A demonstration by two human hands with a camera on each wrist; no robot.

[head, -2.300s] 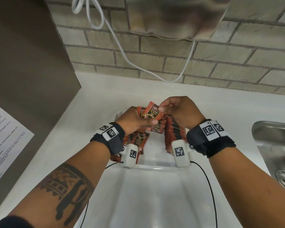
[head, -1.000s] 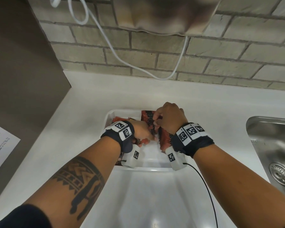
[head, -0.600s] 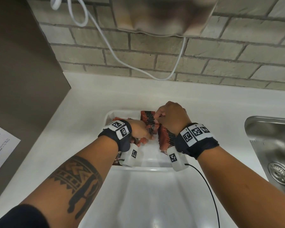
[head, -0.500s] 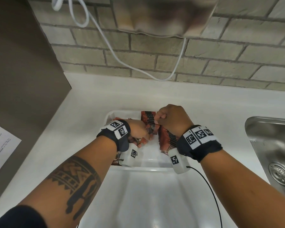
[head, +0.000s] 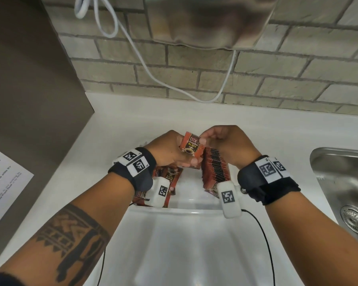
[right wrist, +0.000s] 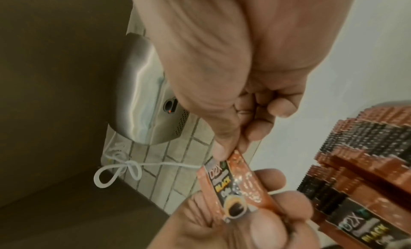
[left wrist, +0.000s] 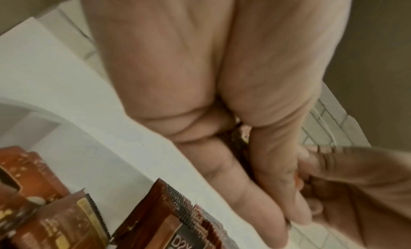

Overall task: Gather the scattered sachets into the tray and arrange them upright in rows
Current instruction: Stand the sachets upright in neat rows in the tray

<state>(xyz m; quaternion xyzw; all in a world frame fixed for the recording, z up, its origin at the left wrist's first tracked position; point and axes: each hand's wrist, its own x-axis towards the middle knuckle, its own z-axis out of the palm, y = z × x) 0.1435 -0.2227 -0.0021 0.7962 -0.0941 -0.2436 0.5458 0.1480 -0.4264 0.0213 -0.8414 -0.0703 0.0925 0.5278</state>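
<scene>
Both hands hold one red sachet (head: 192, 149) above the far end of the white tray (head: 186, 211): the left hand (head: 170, 150) grips its lower part, the right hand (head: 227, 143) pinches its top corner. An upright sachet row (head: 215, 170) stands along the tray's right side; loose sachets (head: 170, 178) lie at its left.

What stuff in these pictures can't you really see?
- Loose sachets on the tray's left, head view: the left hand and wristband cover most, so no counting.
- Tray, head view: both forearms hide its side walls.
- Held sachet, left wrist view: the palm hides nearly all.
- Small print under "BLACK", every view: too blurred.
- Sink, head view: cut off by the right edge.
</scene>
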